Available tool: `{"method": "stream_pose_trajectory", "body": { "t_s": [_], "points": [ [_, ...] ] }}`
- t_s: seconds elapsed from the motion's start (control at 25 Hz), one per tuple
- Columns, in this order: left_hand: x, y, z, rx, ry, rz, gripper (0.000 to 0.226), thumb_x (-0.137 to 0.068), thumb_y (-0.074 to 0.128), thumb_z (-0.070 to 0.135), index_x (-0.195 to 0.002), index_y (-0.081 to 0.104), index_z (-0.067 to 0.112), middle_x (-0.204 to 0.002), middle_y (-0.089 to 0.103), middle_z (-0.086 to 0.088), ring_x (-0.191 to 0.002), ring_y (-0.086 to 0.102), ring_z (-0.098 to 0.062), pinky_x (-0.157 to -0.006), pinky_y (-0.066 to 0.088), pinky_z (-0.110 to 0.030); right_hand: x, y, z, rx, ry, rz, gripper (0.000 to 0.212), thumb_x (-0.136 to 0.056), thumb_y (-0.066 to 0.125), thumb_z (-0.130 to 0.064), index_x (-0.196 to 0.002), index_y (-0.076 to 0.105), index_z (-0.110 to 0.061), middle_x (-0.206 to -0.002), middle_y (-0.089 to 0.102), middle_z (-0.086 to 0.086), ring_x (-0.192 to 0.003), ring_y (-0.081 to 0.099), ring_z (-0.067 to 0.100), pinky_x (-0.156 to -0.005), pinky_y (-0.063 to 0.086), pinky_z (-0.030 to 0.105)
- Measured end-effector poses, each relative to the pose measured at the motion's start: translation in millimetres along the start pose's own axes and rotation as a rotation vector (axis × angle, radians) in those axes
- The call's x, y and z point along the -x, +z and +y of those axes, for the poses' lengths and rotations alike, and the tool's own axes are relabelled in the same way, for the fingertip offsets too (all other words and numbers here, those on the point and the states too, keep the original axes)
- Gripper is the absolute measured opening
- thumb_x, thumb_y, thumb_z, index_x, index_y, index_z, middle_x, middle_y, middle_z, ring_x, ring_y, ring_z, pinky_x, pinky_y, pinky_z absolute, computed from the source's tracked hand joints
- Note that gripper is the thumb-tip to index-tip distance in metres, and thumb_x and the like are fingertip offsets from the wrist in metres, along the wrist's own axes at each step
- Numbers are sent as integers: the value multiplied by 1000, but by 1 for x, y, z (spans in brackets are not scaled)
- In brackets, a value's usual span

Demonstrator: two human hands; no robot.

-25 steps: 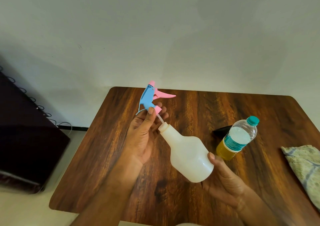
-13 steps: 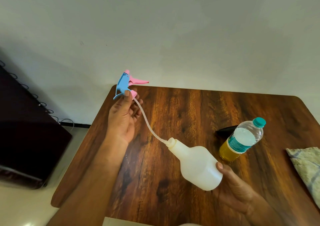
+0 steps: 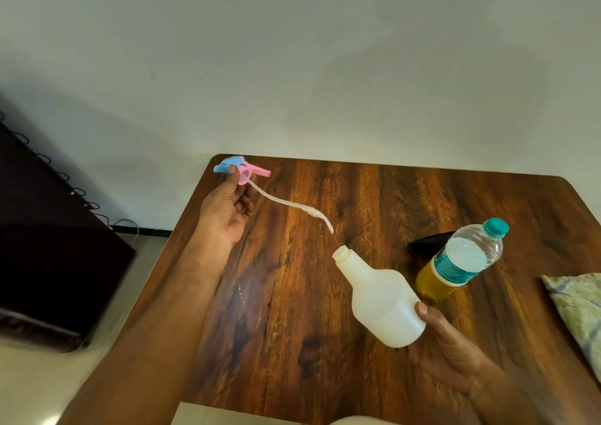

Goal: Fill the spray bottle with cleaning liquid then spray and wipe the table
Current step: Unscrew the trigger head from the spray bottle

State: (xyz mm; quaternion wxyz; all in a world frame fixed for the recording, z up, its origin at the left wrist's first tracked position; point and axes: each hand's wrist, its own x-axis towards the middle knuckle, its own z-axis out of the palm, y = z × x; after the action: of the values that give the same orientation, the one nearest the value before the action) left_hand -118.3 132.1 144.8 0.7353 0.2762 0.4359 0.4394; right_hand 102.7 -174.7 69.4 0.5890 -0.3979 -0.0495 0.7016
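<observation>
Since the earlier frame I have drawn the dip tube (image 3: 286,205) fully clear of the neck; half a second ago its tip was still inside the spray bottle (image 3: 380,297). Working left to right: my left hand (image 3: 227,210) pinches the blue-and-pink trigger head (image 3: 240,169) over the table's (image 3: 292,343) far-left corner, the tube trailing down to the right with its free end hanging just above the open neck. My right hand (image 3: 452,346) cups the white bottle from below, thumb curled against its base, holding it tilted with the neck aimed up and left, clear of the tabletop. Just right of it stands the clear bottle (image 3: 461,262) of yellow cleaning liquid, teal cap on (a dark object lies behind it, unidentifiable). A folded cloth (image 3: 579,307) lies at the right edge. Hazards, in my judgement: the swinging tube may drip residue onto the wood; the trigger head, set down near the corner, could slide off; pouring into the narrow neck while the bottle stays tilted risks spillage.
</observation>
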Motion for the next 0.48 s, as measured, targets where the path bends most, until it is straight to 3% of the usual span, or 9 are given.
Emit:
{"method": "stream_pose_trajectory", "body": {
  "t_s": [0.12,0.2,0.28,0.32,0.4,0.44,0.48],
  "points": [
    [-10,-28,-27,14,-157,71,26,-88,72,32,-106,71,12,-81,76,0,-79,64,-10,-77,46,-25,0,1,4,90,-12,51,91,-36,102,-28,-119,69,-19,-119,70,19,-107,70,37,-73,62,42],
    [-11,-52,-49,32,-261,96,32,-90,70,28,-115,68,9,-85,74,-2,-81,63,-11,-79,47,-24,-3,0,9,216,-28,113,97,-41,100,-25,-129,58,-19,-124,68,17,-112,67,35,-80,60,40],
    [-10,-74,-70,36,-358,107,36,-87,73,27,-118,68,8,-93,73,-4,-85,66,-13,-92,50,-27,-9,-4,15,351,-55,196,93,-55,94,-21,-136,49,-21,-131,64,14,-118,63,33,-91,58,44],
    [-9,-82,-78,9,-395,127,36,-84,75,29,-114,70,9,-94,73,-4,-82,68,-12,-91,53,-28,-12,-6,19,426,-62,240,93,-59,93,-22,-139,46,-22,-133,61,13,-121,60,32,-98,54,48],
    [-9,-89,-90,-116,-420,188,35,-83,77,33,-109,72,11,-88,72,-4,-68,68,-10,-66,58,-25,-20,-10,25,619,-63,348,96,-60,88,-27,-143,40,-23,-137,57,9,-125,55,30,-105,48,52],
    [-9,-89,-93,-175,-413,209,38,-84,76,36,-113,71,12,-87,71,-4,-68,67,-9,-62,56,-24,-24,-11,29,715,-60,402,100,-58,86,-31,-144,37,-23,-139,55,6,-126,53,29,-106,47,52],
    [-9,-89,-98,-227,-408,233,44,-83,77,40,-118,69,13,-90,71,-4,-73,67,-10,-69,57,-25,-28,-12,32,793,-55,444,102,-58,86,-34,-145,35,-23,-140,53,5,-126,53,28,-106,47,51]
  ]
}}
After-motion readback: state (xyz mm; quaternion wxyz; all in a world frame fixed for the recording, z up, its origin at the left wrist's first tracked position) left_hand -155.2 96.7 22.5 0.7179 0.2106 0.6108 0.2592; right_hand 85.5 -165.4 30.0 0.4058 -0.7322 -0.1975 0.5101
